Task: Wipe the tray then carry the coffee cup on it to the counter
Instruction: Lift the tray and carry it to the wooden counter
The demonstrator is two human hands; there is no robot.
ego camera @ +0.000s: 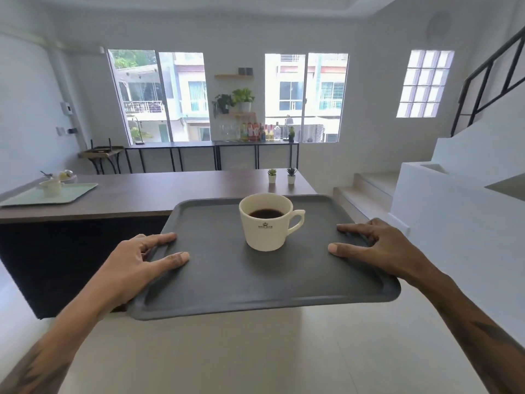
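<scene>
A dark grey tray [227,280] is held in the air above the pale floor, roughly level. On its far middle stands a white coffee cup [265,231] with dark coffee inside, its handle to the right. My left hand [133,265] grips the tray's left rim, thumb and forefinger lying on top. My right hand [383,248] grips the right rim the same way. The brown counter [159,191] runs just beyond the tray's far edge.
On the counter's left end lies a pale green tray [74,194] with white dishes. Two small potted plants [281,176] stand near its right end. White steps [366,189] rise at the right. A long side table with bottles [255,132] lines the windows.
</scene>
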